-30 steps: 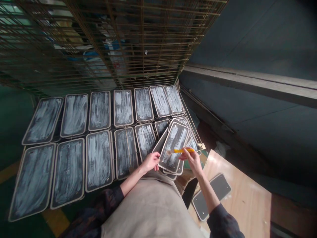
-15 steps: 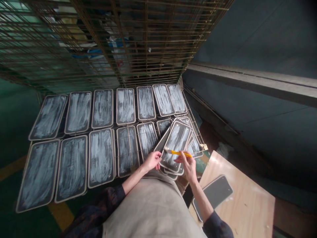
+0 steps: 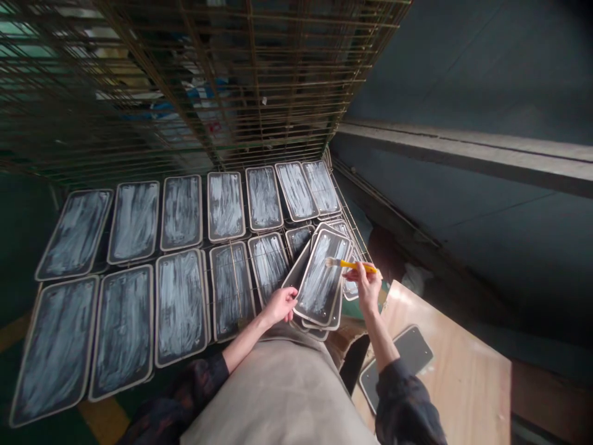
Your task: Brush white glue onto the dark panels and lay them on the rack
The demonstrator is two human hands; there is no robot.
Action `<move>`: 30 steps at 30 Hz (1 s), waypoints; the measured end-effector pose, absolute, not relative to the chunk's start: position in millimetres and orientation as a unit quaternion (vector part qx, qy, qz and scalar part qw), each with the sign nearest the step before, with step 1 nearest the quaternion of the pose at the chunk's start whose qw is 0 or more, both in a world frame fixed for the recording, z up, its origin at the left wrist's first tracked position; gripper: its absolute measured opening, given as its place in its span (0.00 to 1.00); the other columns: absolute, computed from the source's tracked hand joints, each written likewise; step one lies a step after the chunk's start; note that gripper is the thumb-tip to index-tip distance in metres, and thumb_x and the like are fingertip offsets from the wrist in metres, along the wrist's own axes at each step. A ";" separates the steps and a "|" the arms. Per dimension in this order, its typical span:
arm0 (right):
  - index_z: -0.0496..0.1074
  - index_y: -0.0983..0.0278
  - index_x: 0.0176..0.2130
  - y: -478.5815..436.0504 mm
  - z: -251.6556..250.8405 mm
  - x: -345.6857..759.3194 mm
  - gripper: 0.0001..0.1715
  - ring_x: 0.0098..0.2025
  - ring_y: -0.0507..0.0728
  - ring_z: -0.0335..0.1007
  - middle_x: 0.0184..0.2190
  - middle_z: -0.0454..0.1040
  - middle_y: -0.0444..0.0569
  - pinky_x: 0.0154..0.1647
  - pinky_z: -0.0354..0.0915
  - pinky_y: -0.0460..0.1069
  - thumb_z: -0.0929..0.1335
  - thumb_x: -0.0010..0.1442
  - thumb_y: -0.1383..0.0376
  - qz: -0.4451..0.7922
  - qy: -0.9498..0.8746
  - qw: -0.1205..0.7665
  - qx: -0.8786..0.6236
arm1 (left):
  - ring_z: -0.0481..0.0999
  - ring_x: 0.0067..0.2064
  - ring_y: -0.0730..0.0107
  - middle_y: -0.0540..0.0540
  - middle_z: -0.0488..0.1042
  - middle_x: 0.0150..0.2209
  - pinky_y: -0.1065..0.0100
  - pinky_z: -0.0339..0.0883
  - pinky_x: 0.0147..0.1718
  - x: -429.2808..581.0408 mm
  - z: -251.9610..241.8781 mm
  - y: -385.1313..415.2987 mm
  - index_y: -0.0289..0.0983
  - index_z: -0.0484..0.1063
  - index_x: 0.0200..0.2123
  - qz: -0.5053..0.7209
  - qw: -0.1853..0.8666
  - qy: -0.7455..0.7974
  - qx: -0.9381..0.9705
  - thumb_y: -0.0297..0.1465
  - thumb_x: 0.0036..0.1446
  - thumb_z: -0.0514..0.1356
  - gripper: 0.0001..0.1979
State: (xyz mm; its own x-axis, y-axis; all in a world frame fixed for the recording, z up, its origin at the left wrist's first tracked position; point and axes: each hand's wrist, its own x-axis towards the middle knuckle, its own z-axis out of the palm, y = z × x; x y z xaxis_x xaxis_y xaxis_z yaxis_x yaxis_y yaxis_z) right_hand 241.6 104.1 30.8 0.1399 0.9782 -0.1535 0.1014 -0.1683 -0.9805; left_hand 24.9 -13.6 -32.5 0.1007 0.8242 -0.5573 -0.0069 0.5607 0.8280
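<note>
A paintbrush (image 3: pixel 350 265) with a yellow handle is in my right hand (image 3: pixel 367 289), gripped by closed fingers. Its pale bristles meet the upper right part of a dark rounded panel (image 3: pixel 319 293) streaked with white coating. This panel lies tilted on top of a small stack of similar panels at the rack's right end. My left hand (image 3: pixel 279 306) grips the panel's lower left edge with fingers curled in. Beneath it, the edges of other panels fan out, mostly covered.
Two rows of white-streaked panels (image 3: pixel 180 309) lie on a wire rack (image 3: pixel 237 272). A wire grid (image 3: pixel 250 74) rises behind them. To the right, a plain grey panel (image 3: pixel 414 349) rests on a wooden board (image 3: pixel 467 383), beside a grey wall (image 3: pixel 486 235).
My right hand has moved the brush up and to the right across the top panel. White streaks now cover more of it. My left hand stays at its lower left edge.
</note>
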 end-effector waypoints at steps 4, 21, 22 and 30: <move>0.65 0.64 0.41 139.9 27.3 230.7 0.23 0.25 0.55 0.74 0.22 0.73 0.43 0.28 0.70 0.50 0.64 0.57 0.48 0.399 -0.500 0.505 -0.580 | 0.65 0.11 0.78 0.58 0.64 0.13 0.81 0.53 0.09 26.3 -30.6 -13.9 0.32 0.65 0.37 0.328 0.651 0.594 0.340 0.30 0.54 0.57 0.08; 0.69 0.62 0.43 111.5 61.7 242.0 0.17 0.27 0.57 0.75 0.26 0.75 0.47 0.30 0.71 0.51 0.61 0.62 0.54 0.391 -0.660 0.318 -0.557 | 0.70 0.14 0.74 0.57 0.65 0.17 0.76 0.61 0.11 31.7 -21.1 -17.3 0.32 0.63 0.39 0.358 0.676 0.587 0.264 0.33 0.52 0.59 0.13; 0.69 0.62 0.43 117.4 62.2 241.2 0.17 0.28 0.57 0.75 0.27 0.75 0.47 0.31 0.71 0.51 0.61 0.61 0.54 0.376 -0.653 0.340 -0.562 | 0.70 0.15 0.74 0.57 0.65 0.17 0.77 0.61 0.12 31.6 -20.7 -17.3 0.33 0.63 0.39 0.359 0.677 0.587 0.262 0.34 0.52 0.59 0.14; 0.69 0.59 0.44 71.9 48.1 244.0 0.14 0.30 0.56 0.74 0.31 0.77 0.47 0.32 0.66 0.48 0.59 0.63 0.59 0.270 -0.758 0.218 -0.552 | 0.72 0.17 0.72 0.56 0.66 0.18 0.75 0.63 0.14 33.2 -17.0 -19.8 0.33 0.62 0.40 0.371 0.690 0.584 0.212 0.31 0.53 0.59 0.12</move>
